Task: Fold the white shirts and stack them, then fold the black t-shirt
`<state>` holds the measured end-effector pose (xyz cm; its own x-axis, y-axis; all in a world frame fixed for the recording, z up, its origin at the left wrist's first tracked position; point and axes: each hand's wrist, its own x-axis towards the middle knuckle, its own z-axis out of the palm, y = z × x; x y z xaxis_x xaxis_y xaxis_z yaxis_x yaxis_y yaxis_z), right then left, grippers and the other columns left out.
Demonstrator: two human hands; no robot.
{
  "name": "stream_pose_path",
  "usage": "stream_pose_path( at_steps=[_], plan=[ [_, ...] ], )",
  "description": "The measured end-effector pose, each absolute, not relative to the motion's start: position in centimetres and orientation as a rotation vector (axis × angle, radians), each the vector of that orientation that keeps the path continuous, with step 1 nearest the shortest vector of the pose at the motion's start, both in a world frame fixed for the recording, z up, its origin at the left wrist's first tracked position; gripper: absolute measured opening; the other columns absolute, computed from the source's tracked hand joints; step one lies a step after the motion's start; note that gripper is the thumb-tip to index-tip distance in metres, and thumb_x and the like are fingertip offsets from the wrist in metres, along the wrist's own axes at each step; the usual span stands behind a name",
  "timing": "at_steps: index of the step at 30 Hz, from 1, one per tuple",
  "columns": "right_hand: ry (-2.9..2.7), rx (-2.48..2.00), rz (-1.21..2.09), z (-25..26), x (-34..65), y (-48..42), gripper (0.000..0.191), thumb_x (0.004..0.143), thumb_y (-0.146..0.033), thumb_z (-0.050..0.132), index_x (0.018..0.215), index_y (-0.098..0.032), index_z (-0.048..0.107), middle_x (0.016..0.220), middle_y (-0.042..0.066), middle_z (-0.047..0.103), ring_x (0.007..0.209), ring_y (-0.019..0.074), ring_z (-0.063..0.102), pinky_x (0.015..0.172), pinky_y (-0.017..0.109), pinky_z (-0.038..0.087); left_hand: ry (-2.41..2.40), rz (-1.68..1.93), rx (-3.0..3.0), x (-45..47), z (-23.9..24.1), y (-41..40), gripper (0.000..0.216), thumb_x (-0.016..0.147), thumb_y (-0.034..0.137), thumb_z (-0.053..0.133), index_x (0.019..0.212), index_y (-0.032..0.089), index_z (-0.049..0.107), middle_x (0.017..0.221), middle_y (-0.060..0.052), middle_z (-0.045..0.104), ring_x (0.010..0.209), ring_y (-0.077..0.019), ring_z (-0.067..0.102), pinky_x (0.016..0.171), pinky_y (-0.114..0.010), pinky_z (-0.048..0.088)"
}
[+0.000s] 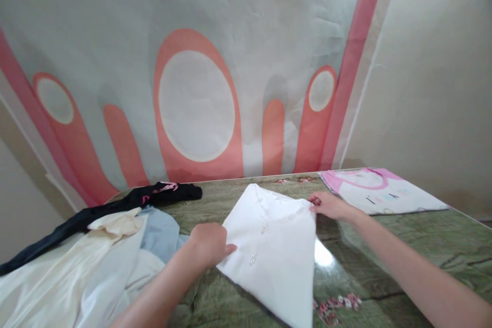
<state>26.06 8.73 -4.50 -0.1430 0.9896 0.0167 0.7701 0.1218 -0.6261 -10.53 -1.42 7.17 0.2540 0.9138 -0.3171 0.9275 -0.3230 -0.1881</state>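
A white top (280, 251), folded into a flat panel with a V-shaped neckline and small pearl-like ornaments down its front, lies at a slant on the table before me. My left hand (210, 243) grips its left edge, with the thumb on top and the fingers curled out of sight underneath. At the upper right corner, near the shoulder, my right hand (323, 204) pinches the cloth between bent fingers. The lower end of the top runs to the bottom of the view.
On the left sits a loose heap of cream, white and pale blue clothes (115, 266), with a black garment (115, 210) behind. A folded pink-and-white shirt (384, 192) lies at the far right. The wood-patterned table (384, 256) meets a wall with a pink-and-grey backdrop (253, 61).
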Motion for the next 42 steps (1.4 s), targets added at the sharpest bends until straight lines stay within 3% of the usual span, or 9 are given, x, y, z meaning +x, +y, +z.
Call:
stream_pose_path(
  at_steps=[3, 8, 13, 17, 19, 26, 38, 42],
  plan=[
    [-1.972, -1.661, 0.636, -5.0, 26.5, 10.4, 0.014, 0.067, -0.017, 0.057, 0.080, -0.016, 0.063, 0.071, 0.002, 0.066, 0.066, 0.0158, 0.058, 0.062, 0.025, 0.043, 1.675, -0.641, 2.502, -8.0, 8.3, -4.5, 0.047, 0.081, 0.048, 0.047, 0.089, 0.007, 0.069, 0.087, -0.023, 0.067, 0.084, -0.0383, 0.063, 0.069, -0.046, 0.047],
    [-1.940, -1.632, 0.552, -5.8, 26.4, 12.3, 0.015, 0.068, -0.014, 0.054, 0.079, -0.017, 0.064, 0.078, 0.004, 0.069, 0.072, 0.0171, 0.061, 0.067, 0.027, 0.045, 1.384, -0.485, 2.568, -7.3, 8.1, -5.6, 0.048, 0.081, 0.053, 0.044, 0.079, 0.013, 0.070, 0.077, -0.018, 0.068, 0.075, -0.0335, 0.064, 0.063, -0.038, 0.047],
    [-1.897, -1.639, 0.484, -6.0, 26.3, 13.0, 0.015, 0.068, -0.018, 0.055, 0.079, -0.016, 0.065, 0.077, 0.005, 0.069, 0.070, 0.0179, 0.061, 0.066, 0.027, 0.045, 1.455, 0.123, 2.469, -8.9, 4.7, 2.4, 0.022, 0.074, 0.036, 0.056, 0.080, 0.018, 0.067, 0.079, -0.008, 0.067, 0.074, -0.0231, 0.061, 0.065, -0.029, 0.044],
    [-1.886, -1.634, 0.443, -5.9, 25.9, 12.6, 0.019, 0.073, -0.027, 0.051, 0.077, -0.017, 0.066, 0.076, 0.006, 0.069, 0.069, 0.0186, 0.061, 0.064, 0.027, 0.044, 1.534, 0.492, 2.370, -9.5, 2.0, 9.9, 0.035, 0.070, 0.026, 0.060, 0.101, 0.011, 0.061, 0.099, -0.011, 0.061, 0.088, -0.0219, 0.057, 0.078, -0.029, 0.042],
    [-1.887, -1.627, 0.427, -5.9, 25.5, 12.2, 0.022, 0.075, -0.030, 0.049, 0.076, -0.017, 0.067, 0.074, 0.005, 0.069, 0.068, 0.0187, 0.060, 0.062, 0.027, 0.043, 1.517, 0.532, 2.333, -9.5, 1.1, 12.3, 0.038, 0.069, 0.028, 0.061, 0.102, 0.010, 0.060, 0.101, -0.012, 0.060, 0.089, -0.0210, 0.057, 0.078, -0.027, 0.042],
    [-1.881, -1.598, 0.359, -5.9, 25.0, 11.1, 0.025, 0.076, -0.035, 0.049, 0.080, -0.017, 0.065, 0.079, 0.006, 0.066, 0.071, 0.0196, 0.057, 0.066, 0.030, 0.041, 1.286, 0.489, 2.215, -9.2, -1.2, 15.3, 0.031, 0.067, 0.038, 0.062, 0.085, 0.013, 0.066, 0.076, -0.003, 0.065, 0.069, -0.0154, 0.058, 0.058, -0.021, 0.042],
    [-1.803, -1.564, 0.331, -5.9, 24.3, 10.1, 0.018, 0.076, -0.030, 0.048, 0.084, -0.018, 0.059, 0.086, 0.006, 0.063, 0.080, 0.0190, 0.057, 0.073, 0.030, 0.043, 1.192, 0.661, 2.228, -10.0, -2.2, 15.3, 0.026, 0.068, 0.035, 0.060, 0.080, 0.013, 0.065, 0.079, -0.003, 0.063, 0.073, -0.0149, 0.055, 0.066, -0.023, 0.042],
    [-1.783, -1.564, 0.341, -6.1, 24.1, 10.0, 0.018, 0.078, -0.031, 0.045, 0.084, -0.019, 0.057, 0.081, 0.004, 0.064, 0.075, 0.0184, 0.058, 0.071, 0.030, 0.044, 1.244, 0.704, 2.236, -9.4, -1.8, 14.6, 0.027, 0.073, 0.038, 0.055, 0.080, 0.012, 0.063, 0.075, -0.002, 0.061, 0.069, -0.0137, 0.053, 0.062, -0.023, 0.041]
  ],
)
